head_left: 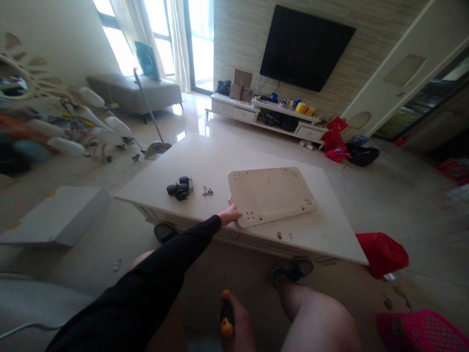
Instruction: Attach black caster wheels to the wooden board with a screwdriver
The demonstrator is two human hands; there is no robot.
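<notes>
Closest on my feed, the right hand [242,320] is wrapped around a black-and-yellow screwdriver [226,311], its long axis running away from the wearer, the thin shaft pointing forward toward the worktop [337,232]. Past that, I see the left hand [229,214] clamped on the near left corner of the pale board [271,195], which rests on the worktop, long axis left to right, right end slightly farther off. Left of it I make out scattered small screws [208,192], then dark casters [181,194].
</notes>
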